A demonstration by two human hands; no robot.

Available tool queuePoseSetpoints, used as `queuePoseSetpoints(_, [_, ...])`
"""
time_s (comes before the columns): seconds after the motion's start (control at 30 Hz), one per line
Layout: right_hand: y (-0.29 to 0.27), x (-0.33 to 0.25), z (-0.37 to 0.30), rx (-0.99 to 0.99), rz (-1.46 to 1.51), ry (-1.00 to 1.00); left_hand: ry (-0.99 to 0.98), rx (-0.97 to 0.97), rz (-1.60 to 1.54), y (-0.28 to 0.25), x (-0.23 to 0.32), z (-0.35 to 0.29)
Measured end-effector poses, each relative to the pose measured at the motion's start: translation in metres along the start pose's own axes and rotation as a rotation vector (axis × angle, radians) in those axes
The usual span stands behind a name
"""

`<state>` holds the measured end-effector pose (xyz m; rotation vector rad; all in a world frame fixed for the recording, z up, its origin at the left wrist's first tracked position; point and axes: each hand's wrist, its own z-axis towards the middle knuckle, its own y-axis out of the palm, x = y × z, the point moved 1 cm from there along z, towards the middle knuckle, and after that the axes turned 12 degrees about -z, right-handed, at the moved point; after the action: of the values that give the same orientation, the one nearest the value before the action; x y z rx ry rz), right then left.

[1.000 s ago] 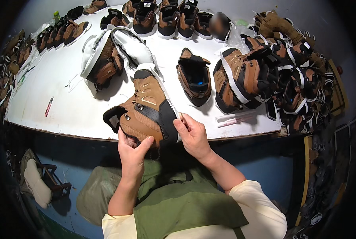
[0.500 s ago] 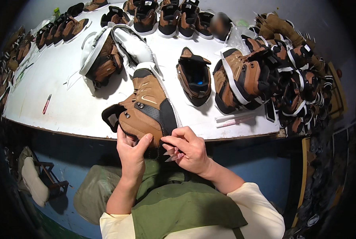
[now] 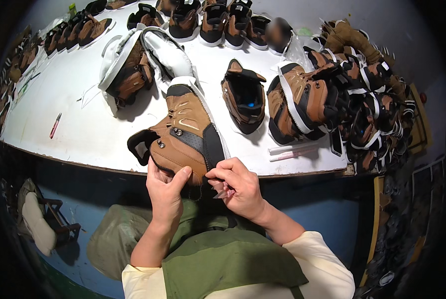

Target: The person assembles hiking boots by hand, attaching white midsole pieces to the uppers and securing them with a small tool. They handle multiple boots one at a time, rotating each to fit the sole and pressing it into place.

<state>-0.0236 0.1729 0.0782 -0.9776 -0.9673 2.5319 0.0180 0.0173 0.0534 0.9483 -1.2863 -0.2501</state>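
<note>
A brown and black ankle-high shoe [image 3: 183, 147] with a white sole lies on its side at the table's near edge, toe pointing away from me. My left hand [image 3: 164, 194] grips its collar near the heel, thumb on top. At the heel, the fingertips of my right hand [image 3: 242, 188] are pinched together against the black edge; whatever lies between them is too small to see. Tucked in that same hand is a small pair of pink-handled snips [image 3: 224, 191], pointed blades sticking out to the left. A thin loose thread [image 3: 197, 193] hangs below the heel between my hands.
Beyond the shoe stand an upright shoe [image 3: 243, 97], a shoe on its side [image 3: 303, 99] and another beside white lining [image 3: 168, 52]. Shoes line the back and heap up at right [image 3: 367, 109]. A red pen [image 3: 56, 126] lies left on the white table [image 3: 83, 134].
My right hand has shifted very slightly, and the snips in it have turned a little. The shoe and my left hand stay nearly where they were.
</note>
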Motion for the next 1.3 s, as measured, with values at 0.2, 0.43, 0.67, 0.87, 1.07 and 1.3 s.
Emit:
queuePoseSetpoints(0.2, [-0.001,0.000,0.000,-0.028,0.049,0.057,-0.042,-0.010,-0.025,0.001,0.000,-0.001])
queuePoseSetpoints(0.43, [0.002,0.002,-0.003,-0.034,0.140,0.130,-0.038,-0.034,-0.050,0.002,0.002,0.000])
queuePoseSetpoints(0.67, [0.003,0.000,-0.002,-0.028,0.131,0.140,-0.043,-0.044,-0.026,-0.003,0.001,0.000])
queuePoseSetpoints(0.87, [0.006,0.000,-0.006,-0.037,0.152,0.154,-0.054,-0.036,-0.022,-0.003,0.003,-0.002])
queuePoseSetpoints(1.07, [-0.005,-0.003,-0.004,0.151,0.114,0.200,-0.053,-0.007,-0.060,-0.006,0.006,-0.003])
queuePoseSetpoints(1.3, [-0.006,0.016,0.001,-0.146,0.743,0.644,-0.093,-0.015,-0.154,-0.005,0.016,-0.004])
